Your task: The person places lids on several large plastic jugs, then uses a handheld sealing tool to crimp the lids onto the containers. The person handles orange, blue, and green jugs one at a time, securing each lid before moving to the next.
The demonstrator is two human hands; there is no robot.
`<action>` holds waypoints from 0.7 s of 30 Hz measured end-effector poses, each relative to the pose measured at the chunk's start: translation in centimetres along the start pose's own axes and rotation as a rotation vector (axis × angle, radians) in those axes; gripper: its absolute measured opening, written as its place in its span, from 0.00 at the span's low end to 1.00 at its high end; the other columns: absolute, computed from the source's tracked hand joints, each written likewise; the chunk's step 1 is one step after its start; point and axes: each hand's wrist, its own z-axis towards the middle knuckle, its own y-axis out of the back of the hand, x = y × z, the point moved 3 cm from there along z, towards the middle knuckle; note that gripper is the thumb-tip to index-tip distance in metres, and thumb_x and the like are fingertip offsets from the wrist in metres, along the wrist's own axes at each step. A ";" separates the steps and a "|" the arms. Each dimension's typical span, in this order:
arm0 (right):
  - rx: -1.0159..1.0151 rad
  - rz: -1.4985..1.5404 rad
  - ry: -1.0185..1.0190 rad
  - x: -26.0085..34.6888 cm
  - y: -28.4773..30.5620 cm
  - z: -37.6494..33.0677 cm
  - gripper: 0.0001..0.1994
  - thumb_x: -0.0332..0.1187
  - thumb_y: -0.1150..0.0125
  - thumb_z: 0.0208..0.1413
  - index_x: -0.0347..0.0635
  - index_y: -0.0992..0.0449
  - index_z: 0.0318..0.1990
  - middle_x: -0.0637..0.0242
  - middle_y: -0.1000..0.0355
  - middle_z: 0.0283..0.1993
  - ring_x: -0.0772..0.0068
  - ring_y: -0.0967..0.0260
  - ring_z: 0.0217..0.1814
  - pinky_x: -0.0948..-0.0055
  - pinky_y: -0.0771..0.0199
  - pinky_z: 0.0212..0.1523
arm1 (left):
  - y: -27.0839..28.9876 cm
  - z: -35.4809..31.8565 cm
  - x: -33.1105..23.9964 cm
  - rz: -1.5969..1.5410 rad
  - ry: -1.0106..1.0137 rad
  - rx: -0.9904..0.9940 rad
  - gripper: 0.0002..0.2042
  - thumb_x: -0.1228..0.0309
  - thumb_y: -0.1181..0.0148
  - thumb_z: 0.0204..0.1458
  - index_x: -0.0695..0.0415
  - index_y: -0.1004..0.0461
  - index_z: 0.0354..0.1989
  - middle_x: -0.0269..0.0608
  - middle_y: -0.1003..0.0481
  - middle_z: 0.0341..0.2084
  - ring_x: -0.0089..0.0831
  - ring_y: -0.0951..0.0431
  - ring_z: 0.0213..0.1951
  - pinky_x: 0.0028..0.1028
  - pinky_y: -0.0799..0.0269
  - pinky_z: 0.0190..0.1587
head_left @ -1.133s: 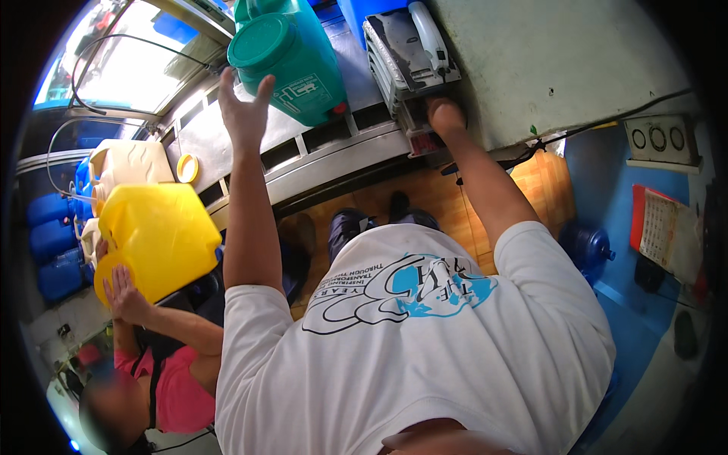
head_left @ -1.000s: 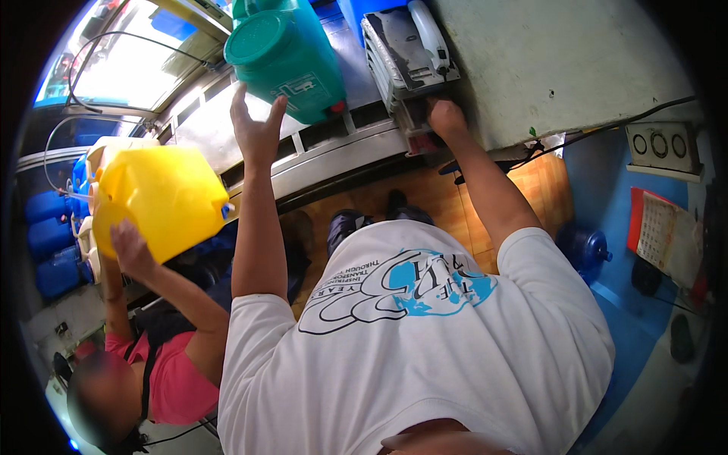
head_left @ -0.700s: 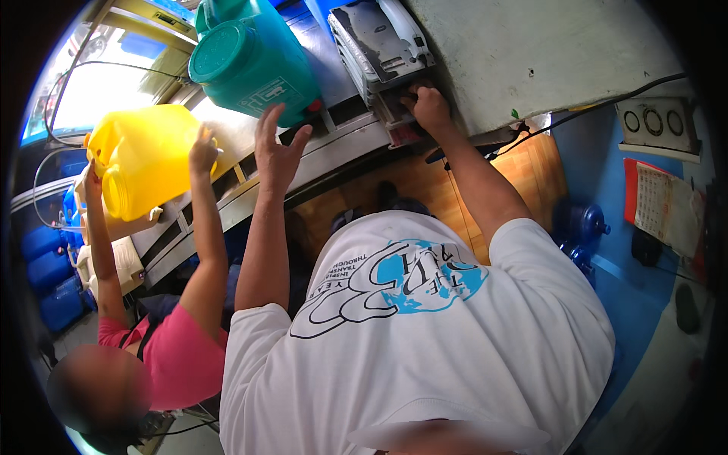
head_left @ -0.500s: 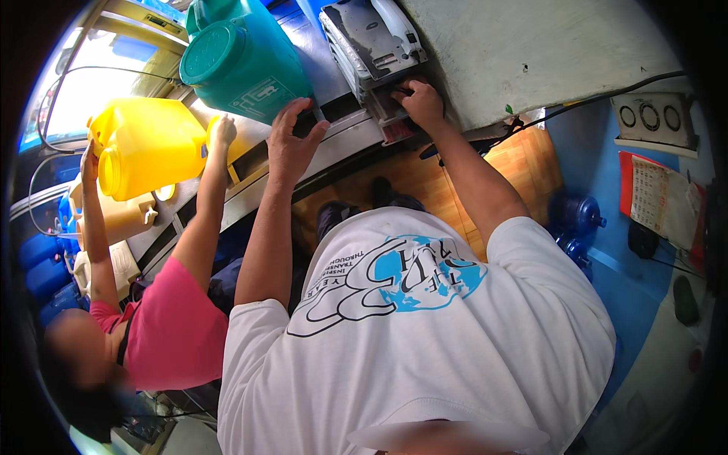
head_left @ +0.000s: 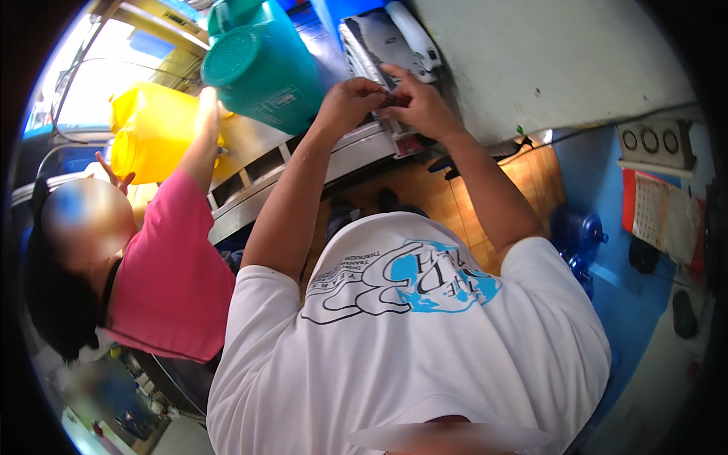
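Both my hands meet in front of a worn metal-topped machine (head_left: pixel 383 38). My left hand (head_left: pixel 347 106) is closed, thumb and fingertips pinched together. My right hand (head_left: pixel 421 105) faces it, its fingers bent around something small and dark between the two hands. What that is cannot be made out, as the fingers cover most of it. A white handle (head_left: pixel 413 34) runs along the machine's right side. Left of my left hand, a large teal jug (head_left: pixel 265 76) with a round lid stands on the metal counter (head_left: pixel 265 145).
At the left, a person in a pink shirt (head_left: pixel 163 280) reaches to a yellow jug (head_left: pixel 155 133). A pale tabletop (head_left: pixel 531 57) lies at the upper right, with a dark cable (head_left: pixel 599 122) along its edge. Blue water bottles (head_left: pixel 576 227) stand on the right.
My left hand has left the teal jug and moved right to meet my right hand. My right hand has risen slightly from the machine's lower part. The person's yellow jug has shifted slightly.
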 end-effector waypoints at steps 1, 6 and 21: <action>-0.008 0.101 0.030 0.7 0.4 0.4 0.33 0.34 0.24 0.50 0.47 0.31 0.64 0.65 0.21 0.35 0.77 0.26 0.36 0.72 0.25 0.40 | 0.7 0.0 -0.4 -0.015 -0.008 -0.037 0.14 0.67 0.32 0.55 0.62 0.20 0.46 0.37 0.18 0.33 0.22 0.21 0.35 0.23 0.26 0.40; -0.041 0.156 -0.167 3.5 1.6 3.4 0.08 0.25 0.34 0.60 0.39 0.20 0.46 0.73 0.22 0.39 0.83 0.27 0.40 0.79 0.24 0.45 | 4.1 -0.8 -4.3 0.067 -0.016 0.020 0.14 0.68 0.30 0.53 0.61 0.21 0.46 0.35 0.19 0.35 0.22 0.21 0.37 0.24 0.25 0.41; -0.334 -1.106 -0.239 0.8 3.7 9.6 0.30 0.39 0.30 0.53 0.39 0.35 0.60 0.43 0.25 0.50 0.40 0.28 0.55 0.51 0.27 0.56 | 33.9 9.8 -11.6 0.495 -0.184 -0.747 0.15 0.62 0.31 0.53 0.59 0.19 0.44 0.41 0.15 0.31 0.28 0.14 0.30 0.25 0.20 0.38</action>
